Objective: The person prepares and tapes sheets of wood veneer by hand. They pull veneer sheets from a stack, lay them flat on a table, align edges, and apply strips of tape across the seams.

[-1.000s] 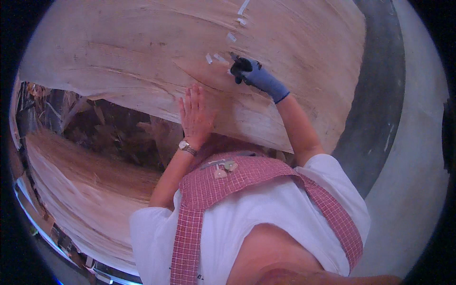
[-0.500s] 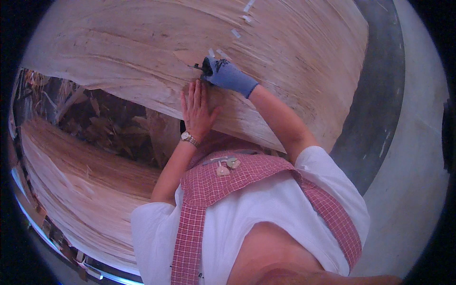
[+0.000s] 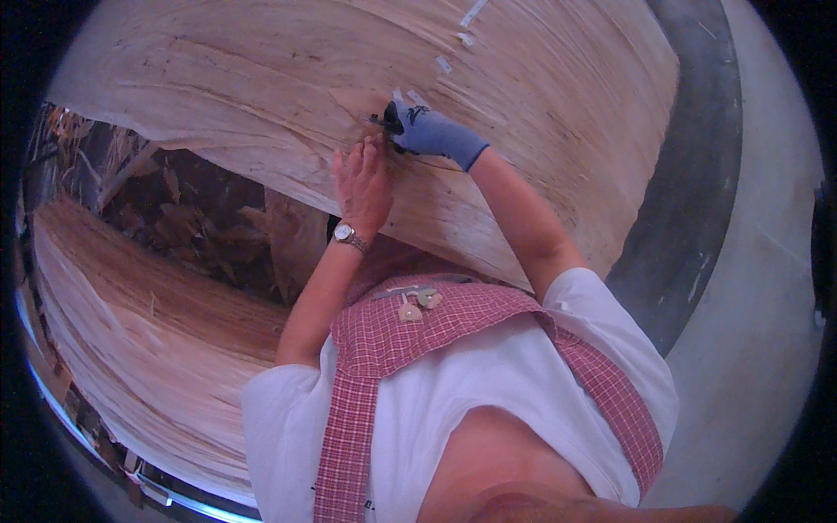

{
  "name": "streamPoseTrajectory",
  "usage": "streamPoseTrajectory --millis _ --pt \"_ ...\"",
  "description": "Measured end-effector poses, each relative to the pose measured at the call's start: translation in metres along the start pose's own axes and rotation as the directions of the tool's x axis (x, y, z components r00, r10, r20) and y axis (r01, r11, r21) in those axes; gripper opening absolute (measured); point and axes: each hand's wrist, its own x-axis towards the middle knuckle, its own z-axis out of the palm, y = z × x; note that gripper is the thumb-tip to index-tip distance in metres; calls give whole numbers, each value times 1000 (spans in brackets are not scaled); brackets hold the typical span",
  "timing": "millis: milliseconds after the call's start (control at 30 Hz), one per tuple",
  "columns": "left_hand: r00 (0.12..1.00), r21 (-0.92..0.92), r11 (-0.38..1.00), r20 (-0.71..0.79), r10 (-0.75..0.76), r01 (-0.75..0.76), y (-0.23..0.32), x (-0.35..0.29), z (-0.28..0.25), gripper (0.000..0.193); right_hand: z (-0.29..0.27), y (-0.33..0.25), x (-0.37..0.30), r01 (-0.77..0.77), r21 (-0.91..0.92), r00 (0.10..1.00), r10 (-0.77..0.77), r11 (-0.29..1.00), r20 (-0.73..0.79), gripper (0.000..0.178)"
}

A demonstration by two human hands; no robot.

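Observation:
A broad stack of thin wood veneer sheets (image 3: 261, 78) with wavy, streaky grain lies in front of me. My left hand (image 3: 364, 190), bare and with a metal watch (image 3: 346, 234) on its wrist, rests on the near part of the top sheet, fingers spread and slightly bent. Just beyond its fingertips, my right hand (image 3: 427, 136), in a blue glove with black fingers, is closed around a small dark tool (image 3: 375, 119) with a thin tip pointing left. The glove hides most of this tool, so its exact kind is unclear. A small brownish patch of veneer (image 3: 353, 100) lies by the tip.
Short white strips (image 3: 444, 64) stick to the sheet beyond my right hand. At left, a dark gap holds broken veneer scraps (image 3: 179, 205), with another veneer stack (image 3: 139, 305) nearer me. A dark floor band (image 3: 680, 192) and grey floor (image 3: 758, 261) run along the right.
My left hand has slid slightly away from me, and its fingers are a little more bent. The right hand with the tool has shifted only slightly; the whole view has moved a bit too.

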Motion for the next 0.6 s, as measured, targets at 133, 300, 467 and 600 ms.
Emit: streamPoseTrajectory --millis 133,300,467,600 --pt "1000 98 995 20 -15 13 5 10 -1 53 14 -17 -9 -199 247 976 214 948 -35 46" --pt "999 207 978 39 -13 4 7 10 8 54 16 -47 -20 -363 464 891 447 808 -81 37" --pt "997 196 980 60 -38 26 9 9 2 54 3 -34 -47 -308 709 830 543 634 -125 31" --pt "994 -115 991 94 -58 69 6 4 -19 58 -64 -13 -97 -439 801 754 652 406 83 24"
